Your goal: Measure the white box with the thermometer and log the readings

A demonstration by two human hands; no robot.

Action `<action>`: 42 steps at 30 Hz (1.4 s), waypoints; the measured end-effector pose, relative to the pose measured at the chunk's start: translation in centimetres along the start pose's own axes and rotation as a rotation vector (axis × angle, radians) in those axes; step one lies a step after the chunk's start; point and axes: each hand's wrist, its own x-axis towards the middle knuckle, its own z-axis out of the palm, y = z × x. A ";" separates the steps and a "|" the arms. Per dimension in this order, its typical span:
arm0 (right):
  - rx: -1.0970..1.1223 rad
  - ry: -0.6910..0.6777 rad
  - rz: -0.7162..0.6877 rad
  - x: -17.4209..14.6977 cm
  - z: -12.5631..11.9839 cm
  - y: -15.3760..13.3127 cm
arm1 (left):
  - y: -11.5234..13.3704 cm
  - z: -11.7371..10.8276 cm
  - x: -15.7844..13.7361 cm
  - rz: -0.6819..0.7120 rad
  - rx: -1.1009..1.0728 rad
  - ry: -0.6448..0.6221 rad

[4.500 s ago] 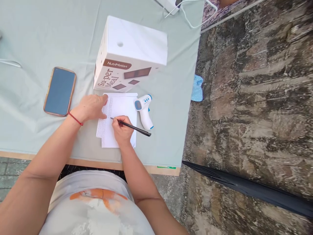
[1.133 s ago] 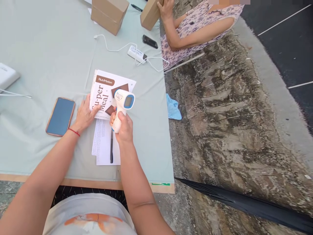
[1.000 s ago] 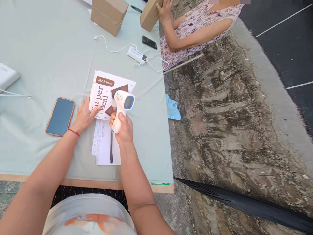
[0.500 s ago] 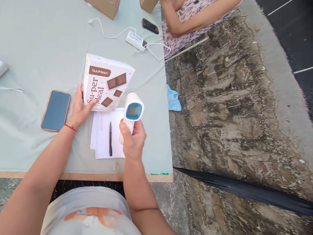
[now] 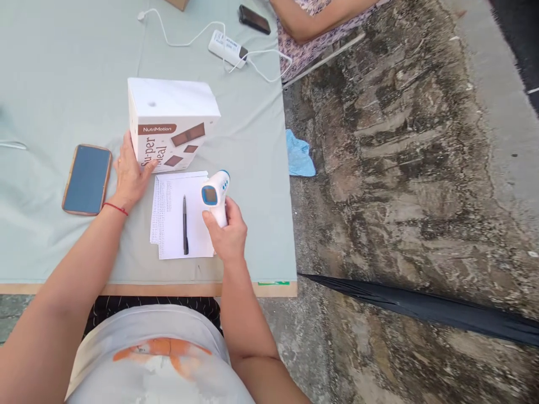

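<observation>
Head view: Person's left hand [image 5: 131,175] grips lower left corner of white NutriMotion box [image 5: 173,120], thumb on printed front, box just beyond papers [image 5: 172,241] on cloth-covered table [image 5: 263,224]. Right hand [image 5: 229,233] clasps handle of white-and-blue thermometer [image 5: 218,197] at papers' right edge. Black pen [image 5: 185,227] lies on papers; phone [image 5: 87,179] rests left of left hand.

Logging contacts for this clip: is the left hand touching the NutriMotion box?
Touching. The head view shows the left hand with its thumb over the front of the NutriMotion box, fingers along its side.
</observation>
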 end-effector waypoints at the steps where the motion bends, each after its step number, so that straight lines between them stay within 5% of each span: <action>1: -0.111 0.000 0.031 0.6 0.2 1.3 | 0.2 0.1 -0.1 -0.040 0.026 0.022; 5: -0.431 -0.068 0.010 2.0 0.8 4.9 | 2.2 -0.8 -0.4 -0.172 0.187 -0.007; 10: -0.493 -0.104 -0.359 1.3 0.7 3.9 | 5.9 -4.0 -1.8 -0.337 0.422 -0.281; 15: -0.518 -0.468 -0.621 2.0 2.1 2.1 | 6.7 -4.0 -4.2 -0.091 0.244 -0.352; 20: -0.373 -0.585 -0.705 4.5 2.6 2.4 | 4.6 -1.8 -5.5 0.086 0.158 -0.351; 26: -0.235 -0.571 -0.629 4.1 1.3 1.7 | 4.4 -1.5 -5.8 0.129 0.185 -0.390; 31: 0.227 -0.152 -0.220 0.6 2.8 0.1 | 5.3 -1.8 -6.3 0.107 0.257 -0.448; 35: 0.399 -0.104 0.013 -1.3 5.4 -0.4 | 5.5 -1.6 -6.6 0.112 0.290 -0.450; 42: 0.285 -0.028 -0.032 -1.5 6.3 0.9 | 5.9 -1.5 -6.7 0.103 0.292 -0.463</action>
